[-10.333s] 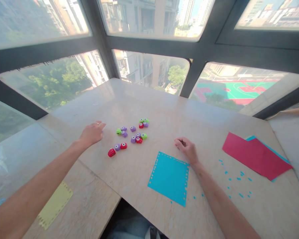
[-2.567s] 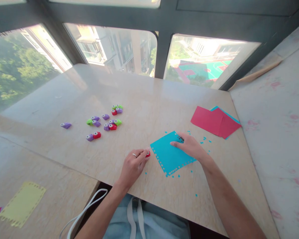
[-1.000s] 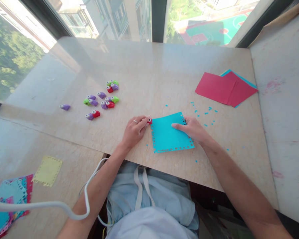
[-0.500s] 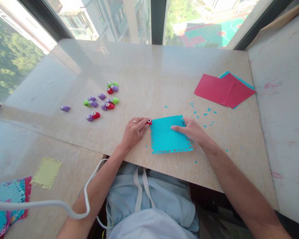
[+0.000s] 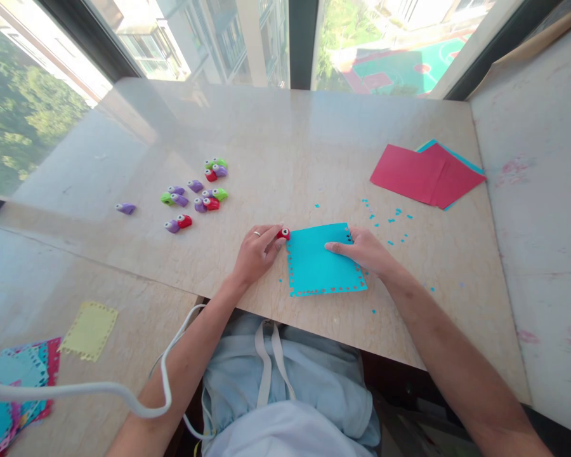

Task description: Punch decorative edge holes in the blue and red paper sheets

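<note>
While light blue clothing [image 5: 247,368] is showing below the near edge of the surface [image 5: 247,146], a white cable [image 5: 124,398] is looping in front of the left forearm [image 5: 190,362]. To the left, overlapping coloured sheets [image 5: 23,371] are lying in a pile, and a yellow sheet [image 5: 89,330] with a punched border is resting just beyond them.

In the middle, the left hand [image 5: 254,257] is pinching a red punch [image 5: 284,234] between its fingers, and the punch is sitting against the upper left corner of a blue sheet [image 5: 309,263]. How far the corner is reaching into the punch is too small to tell. The right hand [image 5: 368,249] is gripping the sheet's right side, its thumb lying on top and its other fingers hiding mostly underneath. Holes are running along the left, near and right edges.

Blue bits [image 5: 398,211] are lying scattered to the right. Farther off on the left, purple, red and green punches [image 5: 211,204] are standing in loose groups, with a purple punch [image 5: 125,208] staying apart. Red sheets [image 5: 406,174] are overlapping at the far right, and a sports court [image 5: 400,70] is appearing through the window.
</note>
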A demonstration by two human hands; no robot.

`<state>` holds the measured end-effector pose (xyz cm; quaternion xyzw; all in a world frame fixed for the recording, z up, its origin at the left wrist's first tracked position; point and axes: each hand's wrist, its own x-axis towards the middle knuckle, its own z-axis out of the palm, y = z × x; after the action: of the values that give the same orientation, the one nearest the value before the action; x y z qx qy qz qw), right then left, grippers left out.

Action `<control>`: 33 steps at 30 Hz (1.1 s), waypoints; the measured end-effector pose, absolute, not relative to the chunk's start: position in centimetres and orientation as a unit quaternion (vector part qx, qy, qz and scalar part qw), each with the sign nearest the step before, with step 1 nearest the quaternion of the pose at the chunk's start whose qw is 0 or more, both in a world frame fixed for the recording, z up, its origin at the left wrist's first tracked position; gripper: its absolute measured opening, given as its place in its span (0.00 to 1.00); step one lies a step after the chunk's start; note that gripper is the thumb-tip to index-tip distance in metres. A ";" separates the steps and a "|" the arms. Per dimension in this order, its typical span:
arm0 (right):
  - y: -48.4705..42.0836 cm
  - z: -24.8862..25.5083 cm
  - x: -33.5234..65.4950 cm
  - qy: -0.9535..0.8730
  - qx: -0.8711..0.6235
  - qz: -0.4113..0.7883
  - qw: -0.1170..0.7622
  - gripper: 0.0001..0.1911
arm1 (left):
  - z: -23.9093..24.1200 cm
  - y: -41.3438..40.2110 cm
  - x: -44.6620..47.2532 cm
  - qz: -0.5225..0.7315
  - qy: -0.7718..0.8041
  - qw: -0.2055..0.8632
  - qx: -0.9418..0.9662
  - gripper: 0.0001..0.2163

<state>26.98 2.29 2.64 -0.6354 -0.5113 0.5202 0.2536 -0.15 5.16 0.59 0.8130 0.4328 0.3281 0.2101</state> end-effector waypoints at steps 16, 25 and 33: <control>2.4 2.8 26.8 -0.521 -0.639 0.510 0.243 0.19 | 5.1 10.4 0.6 -0.016 0.621 0.561 0.547 0.25; 2.4 3.1 26.2 -0.541 -0.657 0.472 0.231 0.18 | 4.8 10.2 0.4 0.020 0.603 0.618 0.504 0.26; 2.4 3.2 26.1 -0.544 -0.655 0.468 0.236 0.19 | 4.6 10.1 0.2 0.027 0.591 0.630 0.503 0.26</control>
<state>26.08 2.44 3.23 -0.6550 -0.5444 0.4681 0.2356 0.21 10.11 4.63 0.5035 0.5911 0.0270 0.6296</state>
